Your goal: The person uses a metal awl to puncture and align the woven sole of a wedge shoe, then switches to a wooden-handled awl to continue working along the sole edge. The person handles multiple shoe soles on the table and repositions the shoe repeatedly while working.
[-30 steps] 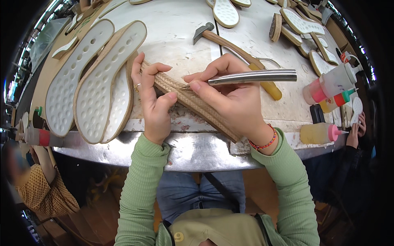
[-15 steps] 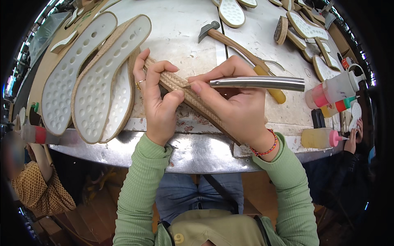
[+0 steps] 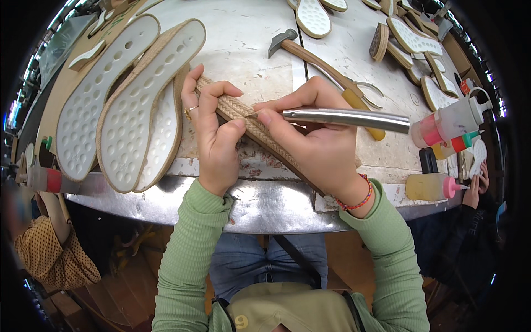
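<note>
Tan sole [image 3: 260, 133] slants above the near edge of the table [image 3: 243, 61], its far end clasped between thumb and fingers of the left hand [image 3: 214, 135]. The right hand [image 3: 318, 138] pinches a steel tool [image 3: 348, 118], tip at the braided side. A hammer [image 3: 312, 57] lies beyond.

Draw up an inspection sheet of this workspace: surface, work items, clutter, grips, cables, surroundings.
Surface: white tabletop, stained and scuffed; metal edge in front.
Work items: braided piece; metal-handled tool, tip at the braid.
Clutter: hammer, dimpled soles, squeeze bottles.
Grips: left hand holds the braided piece; right hand holds the tool.
Cables: nothing seen.
Surroundings: another person's hands at a white sole, far right; someone in a dotted top, far left.
</note>
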### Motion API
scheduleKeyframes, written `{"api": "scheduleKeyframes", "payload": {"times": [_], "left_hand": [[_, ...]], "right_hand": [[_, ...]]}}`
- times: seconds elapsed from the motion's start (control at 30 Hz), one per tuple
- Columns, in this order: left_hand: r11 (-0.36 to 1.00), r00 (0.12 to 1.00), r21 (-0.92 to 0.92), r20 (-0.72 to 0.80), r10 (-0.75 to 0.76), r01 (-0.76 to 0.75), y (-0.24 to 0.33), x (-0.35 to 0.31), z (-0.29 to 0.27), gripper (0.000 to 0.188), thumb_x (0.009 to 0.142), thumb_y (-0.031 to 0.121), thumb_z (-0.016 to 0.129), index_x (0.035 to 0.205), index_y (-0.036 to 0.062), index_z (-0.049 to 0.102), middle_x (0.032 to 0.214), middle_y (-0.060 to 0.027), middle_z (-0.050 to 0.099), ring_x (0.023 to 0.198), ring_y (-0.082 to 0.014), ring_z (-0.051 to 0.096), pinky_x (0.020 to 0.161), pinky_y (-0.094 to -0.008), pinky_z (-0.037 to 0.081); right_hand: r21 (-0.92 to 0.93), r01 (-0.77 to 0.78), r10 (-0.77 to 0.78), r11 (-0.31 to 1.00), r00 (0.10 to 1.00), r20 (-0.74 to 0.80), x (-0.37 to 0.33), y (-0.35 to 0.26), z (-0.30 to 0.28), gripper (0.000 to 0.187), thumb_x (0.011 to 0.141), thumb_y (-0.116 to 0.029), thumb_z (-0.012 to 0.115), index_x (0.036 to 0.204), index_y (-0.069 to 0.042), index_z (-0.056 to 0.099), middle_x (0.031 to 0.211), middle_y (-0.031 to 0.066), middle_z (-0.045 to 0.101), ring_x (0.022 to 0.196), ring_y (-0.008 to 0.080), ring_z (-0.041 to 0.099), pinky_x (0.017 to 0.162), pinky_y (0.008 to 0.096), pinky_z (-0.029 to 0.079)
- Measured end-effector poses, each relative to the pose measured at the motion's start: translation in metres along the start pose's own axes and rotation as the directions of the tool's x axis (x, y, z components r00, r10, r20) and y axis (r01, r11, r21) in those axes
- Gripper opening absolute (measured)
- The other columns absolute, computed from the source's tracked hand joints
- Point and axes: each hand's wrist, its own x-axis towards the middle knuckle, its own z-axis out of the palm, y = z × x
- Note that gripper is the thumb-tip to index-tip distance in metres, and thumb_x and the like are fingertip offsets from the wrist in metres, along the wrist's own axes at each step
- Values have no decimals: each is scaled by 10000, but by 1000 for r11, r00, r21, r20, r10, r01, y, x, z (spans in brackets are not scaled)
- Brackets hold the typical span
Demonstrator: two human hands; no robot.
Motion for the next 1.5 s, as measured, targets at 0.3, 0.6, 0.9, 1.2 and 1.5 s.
{"api": "scheduleKeyframes", "payload": {"times": [0.3, 0.6, 0.9, 1.2, 1.5], "left_hand": [[1000, 1000, 5, -16, 11, -11, 1, 2, 1, 322, 724, 170, 506, 1024, 66, 559, 1386, -224, 287, 1359, -321, 214, 1072, -436, 228], [999, 999, 13, -24, 39, -38, -4, 0, 2, 337, 739, 181, 510, 1050, 63, 561, 1400, -234, 280, 1365, -331, 212, 1096, -448, 206], [966, 974, 173, -87, 209, -192, -2, -4, 4, 395, 816, 205, 524, 1181, 68, 588, 1491, -246, 254, 1409, -382, 191, 1146, -497, 133], [883, 952, 370, 14, 304, -288, 3, -5, 11, 176, 863, 153, 535, 894, 61, 682, 1422, -176, 439, 1412, -414, 213, 1144, -549, 99], [826, 943, 455, 143, 301, -333, 14, -7, 4, 286, 715, 205, 636, 981, 147, 724, 1401, -124, 493, 1427, -411, 204, 1125, -601, -12]], "right_hand": [[-93, 0, 6, 996, 998, 68, -1, -1, -7, 173, 827, 56, 682, 899, 25, 528, 892, 140, 695, 846, 136, 682, 714, 226, 560], [-186, 251, -228, 950, 964, 140, 3, 6, -7, 150, 765, 90, 669, 760, 19, 537, 786, 157, 675, 834, 255, 707, 760, 335, 580], [102, 170, -169, 980, 985, -24, 14, -32, -52, 141, 850, 34, 657, 871, -8, 523, 926, 186, 687, 947, 269, 685, 889, 365, 543], [-79, -56, 65, 995, 992, 110, -2, -19, -66, 142, 829, 38, 679, 857, -9, 547, 924, 152, 690, 846, 136, 665, 755, 248, 532], [-157, -14, 47, 987, 977, 210, -9, -8, -53, 152, 784, 38, 700, 789, -4, 554, 871, 128, 690, 879, 149, 676, 741, 241, 537]]}}
